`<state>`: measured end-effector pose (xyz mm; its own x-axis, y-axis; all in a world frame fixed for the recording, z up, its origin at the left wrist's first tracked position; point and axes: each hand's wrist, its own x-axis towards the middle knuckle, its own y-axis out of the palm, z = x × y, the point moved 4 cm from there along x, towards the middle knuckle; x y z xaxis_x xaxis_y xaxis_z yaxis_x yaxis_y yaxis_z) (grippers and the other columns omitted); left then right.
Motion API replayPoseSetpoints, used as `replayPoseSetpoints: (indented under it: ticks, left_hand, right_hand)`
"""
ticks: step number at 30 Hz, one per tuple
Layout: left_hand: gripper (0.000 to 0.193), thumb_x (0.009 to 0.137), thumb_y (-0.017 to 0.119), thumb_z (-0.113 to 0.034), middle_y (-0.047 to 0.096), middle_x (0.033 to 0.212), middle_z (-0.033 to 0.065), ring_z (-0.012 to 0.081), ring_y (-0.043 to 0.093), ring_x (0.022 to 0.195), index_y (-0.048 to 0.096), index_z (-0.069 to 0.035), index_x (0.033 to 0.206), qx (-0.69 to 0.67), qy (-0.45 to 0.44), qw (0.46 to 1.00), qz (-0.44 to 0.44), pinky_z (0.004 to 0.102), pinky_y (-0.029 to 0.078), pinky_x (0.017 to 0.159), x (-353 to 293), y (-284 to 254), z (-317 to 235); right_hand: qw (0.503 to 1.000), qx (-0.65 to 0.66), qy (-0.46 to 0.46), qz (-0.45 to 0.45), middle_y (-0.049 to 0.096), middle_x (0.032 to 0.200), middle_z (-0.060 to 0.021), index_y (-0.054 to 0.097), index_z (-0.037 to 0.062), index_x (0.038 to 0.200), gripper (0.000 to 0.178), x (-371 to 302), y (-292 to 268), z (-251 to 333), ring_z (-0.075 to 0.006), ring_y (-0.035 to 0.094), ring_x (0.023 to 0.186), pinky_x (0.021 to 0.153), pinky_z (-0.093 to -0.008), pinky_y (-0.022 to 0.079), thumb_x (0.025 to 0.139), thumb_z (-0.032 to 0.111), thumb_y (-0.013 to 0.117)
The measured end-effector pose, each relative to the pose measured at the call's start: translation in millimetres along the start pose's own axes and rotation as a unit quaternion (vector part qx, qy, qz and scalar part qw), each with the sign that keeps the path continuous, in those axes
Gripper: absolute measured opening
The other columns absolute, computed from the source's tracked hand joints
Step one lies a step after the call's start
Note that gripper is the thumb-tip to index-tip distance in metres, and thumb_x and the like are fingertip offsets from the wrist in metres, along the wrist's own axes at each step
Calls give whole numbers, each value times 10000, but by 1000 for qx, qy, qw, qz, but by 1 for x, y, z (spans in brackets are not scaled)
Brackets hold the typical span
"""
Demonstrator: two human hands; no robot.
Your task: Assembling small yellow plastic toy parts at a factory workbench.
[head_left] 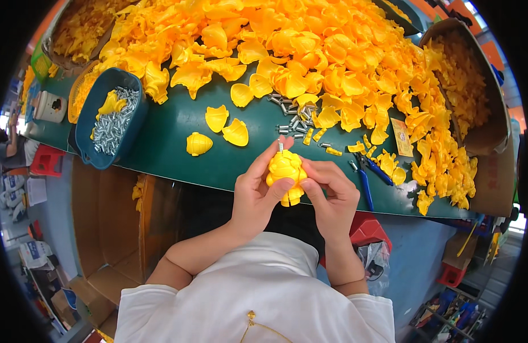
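Between my two hands, at the table's near edge, is a yellow plastic toy figure [286,171]. My left hand [256,186] grips its left side, thumb across the front. My right hand [332,191] pinches the right side with thumb and fingers. A small silver metal cylinder [280,146] stands up at the figure's top, by my left fingertips. Beyond my hands lie loose yellow shell pieces [236,132] and a rounded yellow part [199,144]. Several metal cylinders [298,121] and small yellow bits [334,151] are scattered just past the figure.
A large heap of yellow shells [310,51] covers the far side of the green table [167,148]. At left stands a dark teal basket [137,123] of metal cylinders. Blue-handled pliers [366,188] lie right of my hands. Boxes of yellow parts [461,74] flank the heap.
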<state>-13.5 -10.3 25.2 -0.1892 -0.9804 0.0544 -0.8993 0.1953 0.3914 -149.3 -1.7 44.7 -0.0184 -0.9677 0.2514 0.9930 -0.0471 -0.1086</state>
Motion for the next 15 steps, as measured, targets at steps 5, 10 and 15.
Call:
replayPoseSetpoints:
  ticks: [5,10,15]
  left_hand:
    - [456,932,501,-176,445,1325,174,191,492,1155,373,44,1310,-31,-7,999,-15,307,401,969,1,-2,0]
    - [468,959,438,-303,495,1265,201,218,531,1109,410,41,1274,-15,1,999,-28,321,424,946,-1,-4,-1]
    - [456,966,407,-333,502,1250,211,227,539,1101,435,36,1232,-30,-36,999,-18,325,429,939,-1,-3,0]
  right_hand:
    - [999,-33,19,-8,623,1031,-167,634,-51,997,195,-4,5,6,-219,607,968,811,-270,493,803,-49,616]
    - [999,-36,9,9,623,1038,-167,633,-41,989,204,-4,3,6,-204,609,955,793,-266,506,786,-26,645]
    - [998,-63,-2,26,624,1042,-166,630,-41,978,202,-7,4,7,-201,615,951,811,-273,509,781,-6,654]
